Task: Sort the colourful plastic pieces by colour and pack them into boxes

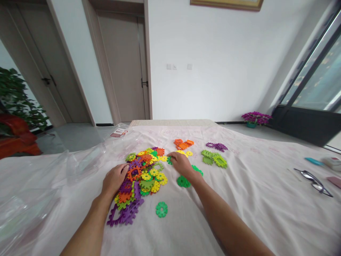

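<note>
A heap of plastic interlocking building pieces (146,176) in purple, orange, yellow and green lies on the cloth. My left hand (115,178) rests against the heap's left side, touching purple pieces; its fingers are partly hidden but look loosely apart. Over the heap's right edge, my right hand (182,164) has its fingertips closed on a green notched disc (169,160). Beneath and beside that wrist lie more green discs (183,181). A single green disc (161,209) sits nearer to me. Yellow flower-shaped pieces (189,153) show just beyond the right hand.
Separate groups of orange pieces (183,144), purple pieces (217,146) and light green pieces (214,158) lie farther back. Clear plastic packaging (86,161) covers the left side. Eyeglasses (314,182) and a blue object (313,161) are at right on the wrinkled tablecloth (255,199).
</note>
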`<state>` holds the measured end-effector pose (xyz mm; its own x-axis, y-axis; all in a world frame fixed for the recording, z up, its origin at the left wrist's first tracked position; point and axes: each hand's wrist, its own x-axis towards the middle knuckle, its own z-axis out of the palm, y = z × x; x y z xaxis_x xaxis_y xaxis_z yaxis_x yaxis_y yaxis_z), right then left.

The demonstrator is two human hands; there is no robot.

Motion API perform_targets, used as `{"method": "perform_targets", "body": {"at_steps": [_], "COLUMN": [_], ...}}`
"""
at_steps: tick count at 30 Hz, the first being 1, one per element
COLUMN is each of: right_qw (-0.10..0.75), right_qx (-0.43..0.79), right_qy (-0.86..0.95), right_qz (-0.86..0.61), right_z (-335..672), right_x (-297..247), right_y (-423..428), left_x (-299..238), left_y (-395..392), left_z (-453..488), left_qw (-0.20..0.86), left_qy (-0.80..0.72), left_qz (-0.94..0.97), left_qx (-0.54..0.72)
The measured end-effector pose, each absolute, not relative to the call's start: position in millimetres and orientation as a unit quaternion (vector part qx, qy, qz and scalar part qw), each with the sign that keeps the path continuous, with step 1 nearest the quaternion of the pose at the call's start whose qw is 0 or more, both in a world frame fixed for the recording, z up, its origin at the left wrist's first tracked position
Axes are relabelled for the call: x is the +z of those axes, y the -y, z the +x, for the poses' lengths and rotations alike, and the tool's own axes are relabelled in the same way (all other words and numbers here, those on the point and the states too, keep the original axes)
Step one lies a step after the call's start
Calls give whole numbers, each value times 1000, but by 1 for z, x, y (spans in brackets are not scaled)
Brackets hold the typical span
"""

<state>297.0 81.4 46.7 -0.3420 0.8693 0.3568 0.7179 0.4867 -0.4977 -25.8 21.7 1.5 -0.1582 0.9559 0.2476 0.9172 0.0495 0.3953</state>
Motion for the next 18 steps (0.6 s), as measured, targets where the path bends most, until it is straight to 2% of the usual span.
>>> {"method": "perform_targets", "body": {"at_steps": [3,7,11,18], "right_qw": [248,126,140,141], "right_qx": [150,180,127,178], "right_qy": [800,800,801,883], "right_qz": [-525,-559,-569,-411], "right_z": [321,346,344,302], "right_x": [59,68,73,57], "right_y": [-87,-84,-76,-60], "left_x": [0,-1,0,-1], "left_y": [-22,-23,-23,-23], "left_z": [-27,-27,-27,-27], "left_qw": [38,38,44,43], "left_qy": [-723,-722,-724,-726], "left_qz": [648,649,648,646], "left_qx": [237,235,233,232]}}
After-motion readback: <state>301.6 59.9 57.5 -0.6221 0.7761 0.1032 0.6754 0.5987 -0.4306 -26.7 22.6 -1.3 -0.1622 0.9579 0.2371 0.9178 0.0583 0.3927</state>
